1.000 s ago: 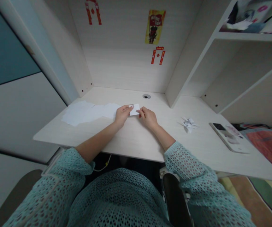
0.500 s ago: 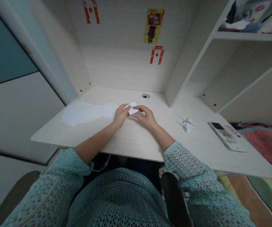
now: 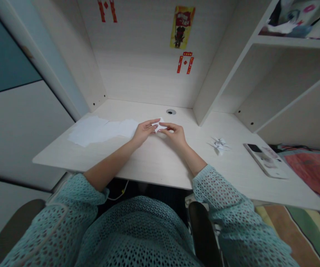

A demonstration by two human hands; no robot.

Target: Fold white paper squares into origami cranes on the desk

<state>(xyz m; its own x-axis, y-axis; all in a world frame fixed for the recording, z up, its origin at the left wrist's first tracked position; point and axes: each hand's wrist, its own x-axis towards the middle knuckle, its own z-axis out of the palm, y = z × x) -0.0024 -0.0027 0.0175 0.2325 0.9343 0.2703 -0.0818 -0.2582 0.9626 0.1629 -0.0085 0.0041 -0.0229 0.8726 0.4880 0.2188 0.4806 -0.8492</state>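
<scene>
Pale desk [image 3: 160,167] in alcove: loose white sheets [image 3: 98,129] far left, folded paper figure [image 3: 218,144] and phone [image 3: 265,160] well right, cable hole [image 3: 170,111] behind. L hand [image 3: 143,131] + R hand [image 3: 175,134] both pinch small folded paper [image 3: 159,126] at centre, fingertips closed on it; nothing blocks it.

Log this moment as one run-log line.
left hand: pinching small white paper | right hand: pinching same paper | paper sheets: left | folded paper, phone: right

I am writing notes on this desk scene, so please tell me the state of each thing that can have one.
small white paper: partly folded, pinched between both hands
left hand: gripping the paper
right hand: gripping the paper
loose white sheets: flat, overlapping on the desk
folded paper figure: finished, lying alone
phone: lying flat, untouched
</scene>
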